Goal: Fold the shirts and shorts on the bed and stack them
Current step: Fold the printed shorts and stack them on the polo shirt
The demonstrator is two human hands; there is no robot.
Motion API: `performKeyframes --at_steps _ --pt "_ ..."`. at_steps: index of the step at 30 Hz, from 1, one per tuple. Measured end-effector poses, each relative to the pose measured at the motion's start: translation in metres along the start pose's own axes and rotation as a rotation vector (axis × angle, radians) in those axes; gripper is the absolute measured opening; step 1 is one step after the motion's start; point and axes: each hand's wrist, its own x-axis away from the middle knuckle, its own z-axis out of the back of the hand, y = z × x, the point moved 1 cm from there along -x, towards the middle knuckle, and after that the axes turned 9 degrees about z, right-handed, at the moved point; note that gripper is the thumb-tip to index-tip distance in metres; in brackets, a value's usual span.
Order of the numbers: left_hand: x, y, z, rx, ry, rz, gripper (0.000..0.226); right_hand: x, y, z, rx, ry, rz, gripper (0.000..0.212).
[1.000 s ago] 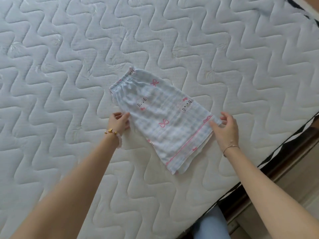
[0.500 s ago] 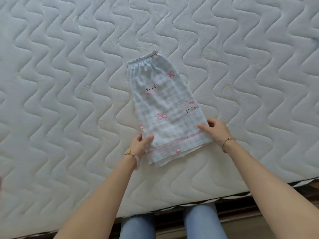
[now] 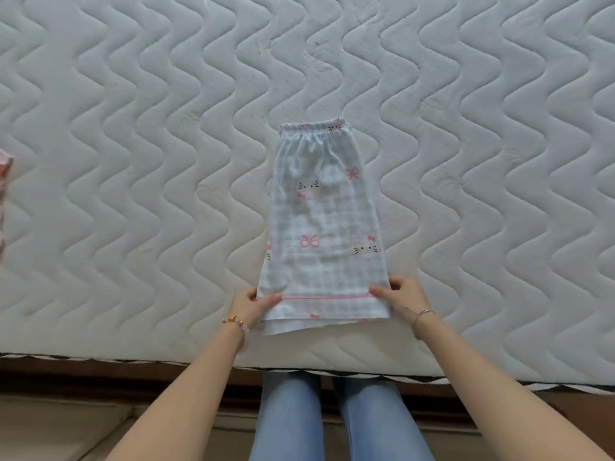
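Pale blue checked shorts with pink bows and cat faces lie folded lengthwise on the white quilted mattress. The elastic waistband points away from me and the hem lies near the bed's front edge. My left hand pinches the hem's left corner, thumb on top of the cloth. At the hem's right corner my right hand pinches the fabric the same way. Both wrists wear bracelets.
A bit of pink cloth shows at the far left edge of the mattress. The mattress's front edge runs across below my hands, with a dark wooden bed frame under it. My legs in blue jeans stand against the bed.
The shorts have turned from a slant to straight, waistband away from me. Both hands have slid down to the hem's two corners. My view has swung square to the bed.
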Motion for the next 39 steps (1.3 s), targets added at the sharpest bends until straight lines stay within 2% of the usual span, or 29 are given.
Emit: performKeyframes --at_steps 4,8,12,17,23,26,28,30,33,35,37,39 --pt "0.003 -0.012 0.001 0.085 -0.068 0.01 0.033 0.007 0.0 0.003 -0.054 -0.022 0.014 0.014" --pt "0.011 -0.008 0.001 0.204 -0.155 0.037 0.036 0.012 -0.007 0.008 -0.161 -0.123 -0.033 0.027" --pt "0.022 0.001 0.01 0.26 -0.218 0.023 0.04 0.022 -0.017 0.02 -0.279 -0.171 -0.098 0.02" --pt "0.039 0.028 0.023 0.321 -0.212 -0.023 0.039 0.027 -0.042 0.034 -0.396 -0.131 -0.087 0.02" --pt "0.041 0.09 0.031 0.434 -0.264 -0.119 0.027 0.002 -0.098 0.041 -0.527 -0.05 -0.018 0.017" --pt "0.036 0.128 0.028 0.454 -0.378 -0.126 0.024 -0.021 -0.128 0.044 -0.633 -0.028 -0.013 0.011" --pt "0.031 0.155 0.024 0.555 -0.416 -0.093 0.032 -0.042 -0.146 0.046 -0.725 -0.007 -0.015 0.028" --pt "0.021 0.184 0.024 0.634 -0.407 -0.071 0.031 -0.064 -0.164 0.047 -0.824 0.045 -0.044 0.03" --pt "0.005 0.222 0.022 0.779 -0.352 -0.061 0.021 -0.089 -0.187 0.046 -0.952 0.085 -0.027 0.012" --pt "-0.006 0.237 0.025 0.836 -0.309 -0.057 0.027 -0.098 -0.193 0.044 -0.971 0.071 0.004 0.011" --pt "-0.009 0.243 0.026 0.777 -0.311 -0.041 0.044 -0.105 -0.191 0.04 -0.888 0.109 0.009 0.014" --pt "-0.013 0.239 0.025 0.587 -0.232 -0.078 0.032 -0.11 -0.183 0.036 -0.739 0.187 0.027 0.016"
